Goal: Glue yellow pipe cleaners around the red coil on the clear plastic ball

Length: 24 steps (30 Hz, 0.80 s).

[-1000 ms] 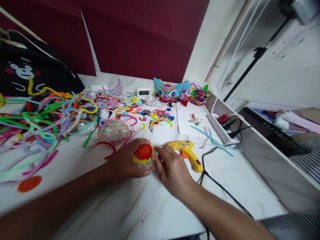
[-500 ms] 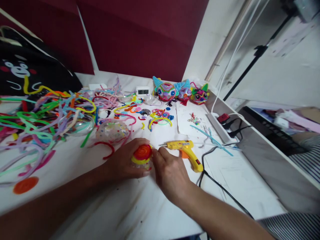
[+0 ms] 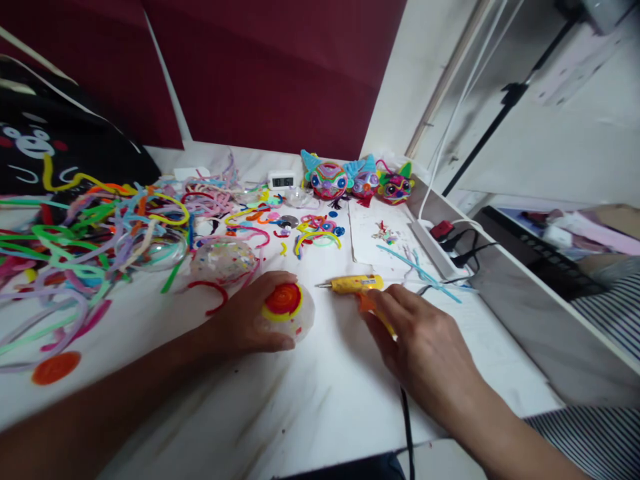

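Note:
My left hand (image 3: pixel 255 317) is closed round a clear, speckled ball (image 3: pixel 303 317) near the middle of the table. On the ball's upper side sits a coiled red disc (image 3: pixel 284 299) with a yellow rim. To the right, my right hand (image 3: pixel 420 330) is wrapped round the handle of a yellow glue gun (image 3: pixel 353 284) with an orange trigger. Its metal nozzle points left toward the ball, a short gap apart. Behind the left hand lie a second speckled clear half-shell or ball (image 3: pixel 225 260) and a curved red pipe cleaner (image 3: pixel 220 301).
Tangled pipe cleaners (image 3: pixel 100 233) cover the left side. An orange coiled disc (image 3: pixel 56 368) lies front left. Decorated animal heads (image 3: pixel 327 180) and a small digital clock (image 3: pixel 283 180) stand at the back. At right are a power strip (image 3: pixel 437 250) and the black cord (image 3: pixel 406 427).
My right hand has left the ball, moved right and taken hold of the glue gun's handle. The left hand still holds the ball, whose right side now shows.

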Available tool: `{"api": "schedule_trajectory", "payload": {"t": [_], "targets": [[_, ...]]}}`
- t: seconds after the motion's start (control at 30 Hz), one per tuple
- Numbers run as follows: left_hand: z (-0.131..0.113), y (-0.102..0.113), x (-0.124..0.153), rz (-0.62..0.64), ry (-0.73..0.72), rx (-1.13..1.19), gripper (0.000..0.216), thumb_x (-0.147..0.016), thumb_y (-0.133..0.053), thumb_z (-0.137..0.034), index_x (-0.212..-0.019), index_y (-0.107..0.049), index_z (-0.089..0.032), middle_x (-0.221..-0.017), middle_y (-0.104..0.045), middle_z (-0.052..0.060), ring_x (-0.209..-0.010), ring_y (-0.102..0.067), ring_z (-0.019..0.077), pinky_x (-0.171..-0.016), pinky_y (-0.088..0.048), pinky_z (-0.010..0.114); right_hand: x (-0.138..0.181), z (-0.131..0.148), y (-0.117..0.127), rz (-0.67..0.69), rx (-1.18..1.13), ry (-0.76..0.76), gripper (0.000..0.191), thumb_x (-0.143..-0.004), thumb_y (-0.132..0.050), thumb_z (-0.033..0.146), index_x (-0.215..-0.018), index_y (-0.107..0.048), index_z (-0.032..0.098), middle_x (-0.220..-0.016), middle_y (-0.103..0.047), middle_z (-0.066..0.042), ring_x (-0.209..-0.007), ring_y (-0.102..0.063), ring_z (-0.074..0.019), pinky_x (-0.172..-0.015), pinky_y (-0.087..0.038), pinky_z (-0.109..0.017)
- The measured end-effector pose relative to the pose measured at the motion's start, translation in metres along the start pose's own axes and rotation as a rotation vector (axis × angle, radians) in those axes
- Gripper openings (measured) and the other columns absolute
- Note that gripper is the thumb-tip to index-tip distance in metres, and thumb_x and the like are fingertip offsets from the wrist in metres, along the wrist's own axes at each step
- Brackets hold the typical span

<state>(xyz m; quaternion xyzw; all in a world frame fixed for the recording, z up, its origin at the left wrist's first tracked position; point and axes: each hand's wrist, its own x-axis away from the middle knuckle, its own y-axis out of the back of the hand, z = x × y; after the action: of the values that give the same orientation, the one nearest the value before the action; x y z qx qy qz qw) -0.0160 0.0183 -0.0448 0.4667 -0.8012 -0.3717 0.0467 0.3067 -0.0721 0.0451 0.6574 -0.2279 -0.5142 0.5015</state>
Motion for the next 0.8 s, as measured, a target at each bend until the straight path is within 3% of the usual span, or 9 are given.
{"api": "schedule_trajectory", "payload": {"t": [0.13, 0.3, 0.5, 0.6, 0.8], "targets": [[0.000, 0.004, 0.003, 0.013, 0.011, -0.027, 0.113, -0.081, -0.094, -0.085, -0.171, -0.051, -0.033, -0.174, -0.059, 0.014, -0.157, -0.062, 0.0465, -0.135, -0.051, 0.062, 0.009, -0.025, -0.010, 0.230, 0.102, -0.249, 0.017, -0.105, -0.076, 0.026, -0.119, -0.082, 0.019, -0.105, -0.083, -0.014, -0.091, -0.082, -0.0326, -0.065, -0.053, -0.035], [-0.001, 0.007, 0.009, -0.002, 0.003, -0.147, 0.122, -0.079, -0.098, -0.079, -0.178, -0.043, -0.033, -0.179, -0.055, 0.017, -0.161, -0.059, 0.0484, -0.136, -0.049, 0.064, 0.002, -0.035, -0.019, 0.444, -0.052, -0.456, 0.020, -0.109, -0.077, 0.040, -0.114, -0.082, 0.020, -0.107, -0.083, -0.013, -0.084, -0.080, -0.0289, -0.067, -0.045, -0.034], [0.003, 0.011, 0.005, -0.016, 0.040, -0.197, 0.127, -0.072, -0.101, -0.074, -0.177, -0.045, -0.029, -0.178, -0.059, 0.019, -0.160, -0.061, 0.0510, -0.134, -0.054, 0.066, -0.004, -0.043, -0.028, 0.421, -0.178, -0.515, 0.015, -0.100, -0.083, 0.033, -0.091, -0.076, 0.022, -0.095, -0.080, -0.008, -0.071, -0.067, -0.0216, -0.065, -0.034, -0.033], [0.010, 0.011, 0.000, -0.129, -0.008, -0.187, 0.129, -0.066, -0.100, -0.080, -0.172, -0.048, -0.029, -0.175, -0.062, 0.019, -0.157, -0.063, 0.0534, -0.133, -0.055, 0.069, -0.005, -0.045, -0.031, 0.380, -0.258, -0.579, 0.014, -0.094, -0.083, 0.029, -0.086, -0.073, 0.023, -0.082, -0.077, -0.004, -0.067, -0.063, -0.0202, -0.065, -0.035, -0.032], [0.017, 0.007, 0.001, -0.333, -0.157, -0.194, 0.124, -0.072, -0.095, -0.084, -0.175, -0.043, -0.038, -0.172, -0.065, 0.010, -0.156, -0.064, 0.0543, -0.134, -0.055, 0.065, -0.001, -0.055, -0.034, 0.254, -0.517, -0.676, 0.018, -0.087, -0.077, 0.042, -0.088, -0.068, 0.025, -0.073, -0.074, -0.002, -0.065, -0.066, -0.0223, -0.063, -0.045, -0.033]]}}
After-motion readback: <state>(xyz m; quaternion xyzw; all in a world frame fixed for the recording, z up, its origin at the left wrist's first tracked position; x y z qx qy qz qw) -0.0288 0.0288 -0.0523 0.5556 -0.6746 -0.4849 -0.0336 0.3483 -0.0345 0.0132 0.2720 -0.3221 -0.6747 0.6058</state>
